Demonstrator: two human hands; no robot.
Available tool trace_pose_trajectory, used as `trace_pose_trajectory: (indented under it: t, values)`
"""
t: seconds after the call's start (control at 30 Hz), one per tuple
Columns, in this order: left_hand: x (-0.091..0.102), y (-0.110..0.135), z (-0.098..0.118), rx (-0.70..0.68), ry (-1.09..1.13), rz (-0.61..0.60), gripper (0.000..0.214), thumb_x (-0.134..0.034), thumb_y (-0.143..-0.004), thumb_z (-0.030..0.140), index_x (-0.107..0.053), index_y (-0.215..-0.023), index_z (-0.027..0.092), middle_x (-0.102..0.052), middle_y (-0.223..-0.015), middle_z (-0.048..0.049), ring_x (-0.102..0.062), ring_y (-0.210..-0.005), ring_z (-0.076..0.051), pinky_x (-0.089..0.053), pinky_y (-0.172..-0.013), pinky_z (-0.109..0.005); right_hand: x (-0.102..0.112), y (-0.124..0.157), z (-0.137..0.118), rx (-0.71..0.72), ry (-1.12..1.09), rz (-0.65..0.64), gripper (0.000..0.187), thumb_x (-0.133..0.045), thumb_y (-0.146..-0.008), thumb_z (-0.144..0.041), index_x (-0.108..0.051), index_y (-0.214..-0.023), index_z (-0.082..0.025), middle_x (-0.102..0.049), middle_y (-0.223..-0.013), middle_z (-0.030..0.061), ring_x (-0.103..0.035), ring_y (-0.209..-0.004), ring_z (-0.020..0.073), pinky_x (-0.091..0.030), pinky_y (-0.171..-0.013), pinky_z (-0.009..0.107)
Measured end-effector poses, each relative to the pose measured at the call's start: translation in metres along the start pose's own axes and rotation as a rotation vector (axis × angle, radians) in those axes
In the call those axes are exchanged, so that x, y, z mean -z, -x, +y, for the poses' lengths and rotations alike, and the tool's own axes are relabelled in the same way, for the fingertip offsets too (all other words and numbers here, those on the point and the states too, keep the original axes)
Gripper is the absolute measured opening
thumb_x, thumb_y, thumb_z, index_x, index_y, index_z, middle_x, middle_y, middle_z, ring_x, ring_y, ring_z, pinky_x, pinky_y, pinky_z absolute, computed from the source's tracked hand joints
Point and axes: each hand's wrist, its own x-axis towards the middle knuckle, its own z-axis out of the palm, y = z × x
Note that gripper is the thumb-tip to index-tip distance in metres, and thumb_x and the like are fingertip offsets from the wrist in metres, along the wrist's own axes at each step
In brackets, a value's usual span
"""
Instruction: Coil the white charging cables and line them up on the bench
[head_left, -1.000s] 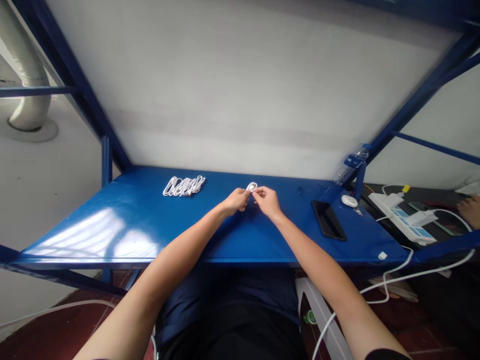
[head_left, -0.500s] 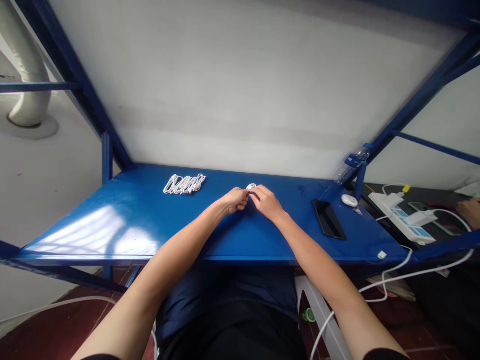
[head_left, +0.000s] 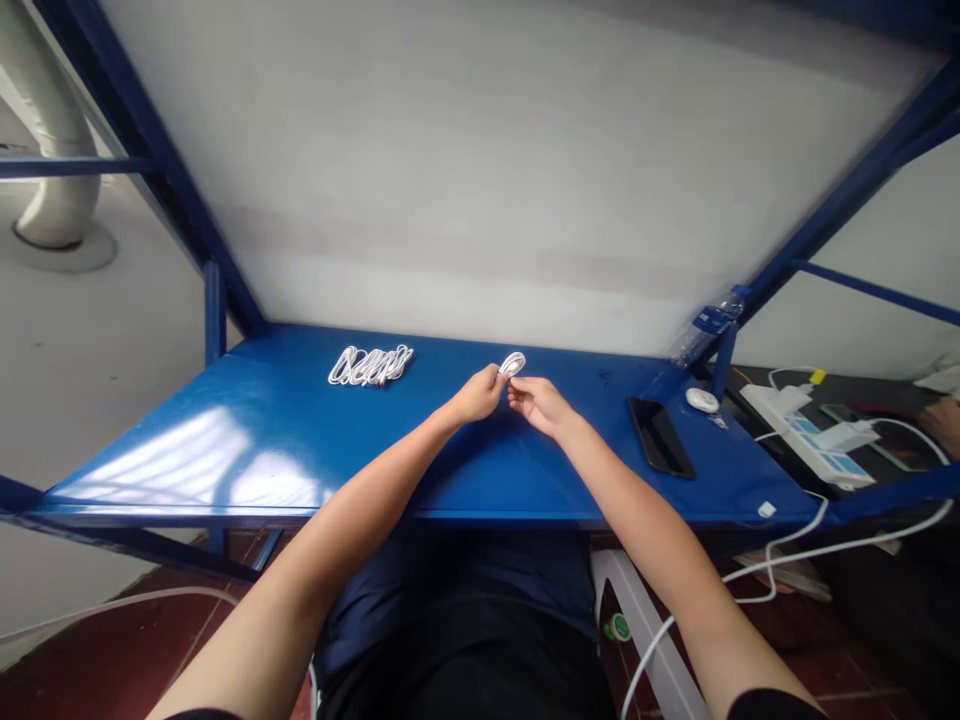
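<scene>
Left hand (head_left: 476, 396): closed, pinching a small white cord loop (head_left: 513, 364) with the fingers.
Right hand (head_left: 538, 405): closed, pinching the same loop from the other side.
Loop: held up just over the blue bench (head_left: 525, 485), between the hands.
Left of the hands: a bunch of white cords (head_left: 369, 366) on the bench.
Right of the hands: a black phone (head_left: 658, 438) and a small white round thing (head_left: 701, 400).
Past the bench: a power strip (head_left: 806, 440) and another person's hand (head_left: 943, 420).
</scene>
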Motion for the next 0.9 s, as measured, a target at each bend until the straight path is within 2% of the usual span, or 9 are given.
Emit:
trace_pose_trajectory:
  t: [0.07, 0.13, 0.23, 0.4, 0.47, 0.57, 0.7, 0.8, 0.9]
  values:
    - [0.0, 0.0, -0.004, -0.087, -0.096, -0.018, 0.024, -0.041, -0.092, 0.035, -0.038, -0.073, 0.021, -0.046, -0.064, 0.0033, -0.041, -0.057, -0.011, -0.031, -0.055, -0.025, 0.002, 0.0, -0.004, -0.123, -0.055, -0.026, 0.005, -0.064, -0.076, -0.01, -0.065, -0.072, -0.013, -0.058, -0.059, 0.0004, -0.054, -0.054, 0.0076, -0.048, -0.052, 0.017]
    - [0.0, -0.001, -0.008, -0.102, -0.118, -0.022, 0.023, -0.04, -0.092, 0.036, -0.038, -0.074, 0.021, -0.047, -0.065, 0.003, -0.042, -0.058, -0.012, -0.032, -0.056, -0.026, 0.003, 0.0, -0.004, -0.131, -0.026, -0.028, 0.005, -0.063, -0.077, -0.01, -0.064, -0.072, -0.013, -0.058, -0.059, 0.0007, -0.055, -0.054, 0.008, -0.049, -0.052, 0.018]
    - [-0.002, -0.004, -0.009, 0.014, -0.051, 0.01, 0.028, -0.04, -0.092, 0.036, -0.038, -0.069, 0.021, -0.045, -0.061, 0.0033, -0.04, -0.056, -0.011, -0.033, -0.053, -0.024, 0.002, -0.001, 0.002, 0.09, 0.204, 0.046, 0.004, -0.064, -0.077, -0.017, -0.064, -0.073, -0.015, -0.06, -0.064, 0.0013, -0.057, -0.056, 0.0106, -0.052, -0.056, 0.023]
    - [-0.002, -0.005, -0.007, 0.368, 0.301, -0.119, 0.033, -0.04, -0.094, 0.039, -0.04, -0.068, 0.02, -0.033, -0.052, 0.0072, -0.029, -0.04, -0.006, -0.025, -0.039, -0.02, 0.005, -0.001, 0.013, 0.63, 0.941, 0.076, 0.008, -0.062, -0.078, -0.022, -0.066, -0.084, -0.018, -0.065, -0.08, 0.0048, -0.06, -0.066, 0.0156, -0.051, -0.066, 0.03]
    - [-0.001, -0.003, -0.006, 0.416, 0.365, -0.142, 0.034, -0.045, -0.093, 0.042, -0.041, -0.067, 0.019, -0.032, -0.051, 0.0075, -0.029, -0.039, -0.005, -0.024, -0.037, -0.019, 0.008, 0.0, 0.012, 0.738, 1.158, 0.037, 0.01, -0.059, -0.08, -0.02, -0.067, -0.086, -0.019, -0.065, -0.08, 0.0057, -0.06, -0.069, 0.0169, -0.05, -0.069, 0.031]
    - [-0.001, -0.002, -0.008, 0.41, 0.385, -0.146, 0.037, -0.053, -0.089, 0.046, -0.041, -0.067, 0.02, -0.032, -0.051, 0.0076, -0.029, -0.038, -0.005, -0.024, -0.036, -0.017, 0.009, 0.003, 0.008, 0.794, 1.297, 0.036, 0.014, -0.054, -0.085, -0.021, -0.068, -0.085, -0.019, -0.065, -0.079, 0.0068, -0.061, -0.072, 0.0188, -0.048, -0.072, 0.032]
    - [-0.003, -0.003, -0.01, 0.338, 0.281, -0.125, 0.037, -0.051, -0.09, 0.046, -0.04, -0.067, 0.02, -0.034, -0.051, 0.0068, -0.031, -0.041, -0.006, -0.026, -0.038, -0.018, 0.003, 0.004, 0.007, 0.712, 1.123, 0.126, 0.015, -0.055, -0.084, -0.028, -0.067, -0.078, -0.02, -0.067, -0.077, 0.0059, -0.062, -0.071, 0.0193, -0.05, -0.071, 0.033]
    - [-0.004, -0.003, -0.009, 0.188, 0.096, -0.07, 0.033, -0.045, -0.092, 0.038, -0.039, -0.066, 0.02, -0.04, -0.055, 0.0047, -0.035, -0.048, -0.008, -0.03, -0.046, -0.021, -0.001, 0.002, 0.008, 0.453, 0.738, 0.161, 0.014, -0.061, -0.078, -0.031, -0.064, -0.071, -0.02, -0.063, -0.065, 0.0024, -0.059, -0.058, 0.0166, -0.051, -0.058, 0.03]
    - [-0.003, 0.0, -0.007, 0.024, -0.072, -0.008, 0.026, -0.043, -0.092, 0.031, -0.04, -0.068, 0.02, -0.047, -0.063, 0.0027, -0.041, -0.058, -0.011, -0.033, -0.055, -0.023, -0.002, -0.001, 0.008, 0.192, 0.329, 0.117, 0.012, -0.064, -0.074, -0.026, -0.062, -0.067, -0.017, -0.058, -0.058, 0.0002, -0.055, -0.05, 0.0123, -0.048, -0.049, 0.025]
